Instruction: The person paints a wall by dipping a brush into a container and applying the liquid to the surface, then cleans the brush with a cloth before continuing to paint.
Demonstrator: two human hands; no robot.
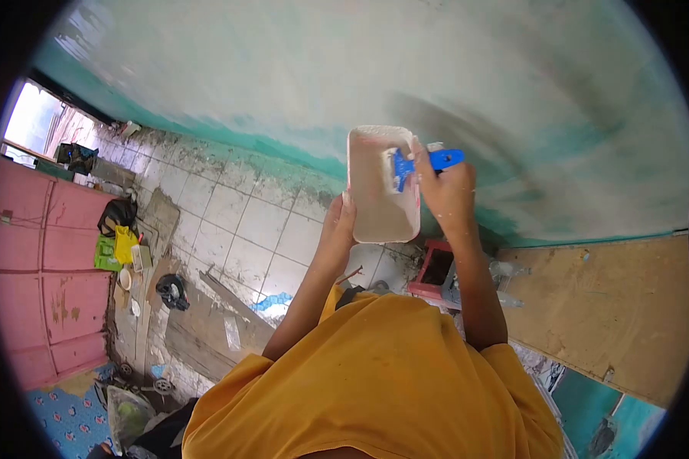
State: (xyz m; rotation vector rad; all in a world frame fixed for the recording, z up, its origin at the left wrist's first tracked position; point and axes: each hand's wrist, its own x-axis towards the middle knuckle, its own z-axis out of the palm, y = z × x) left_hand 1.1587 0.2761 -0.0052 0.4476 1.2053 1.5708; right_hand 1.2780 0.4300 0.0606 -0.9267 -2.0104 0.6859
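Observation:
My left hand (338, 219) holds a white rectangular tray (375, 195) from below, its inside smeared with white putty. My right hand (445, 191) grips a scraper with a blue handle (436, 160), the blade resting inside the tray near its upper right corner. Both hands are raised in front of a whitish, partly teal wall (360, 69). My orange shirt fills the lower middle of the view.
Below lies a dirty tiled floor (245, 222) with planks, a black tool (172, 291) and yellow bags (119, 249) beside a pink wall (38, 275). A red stool (434, 268) stands under my arms. A plywood sheet (605, 306) is on the right.

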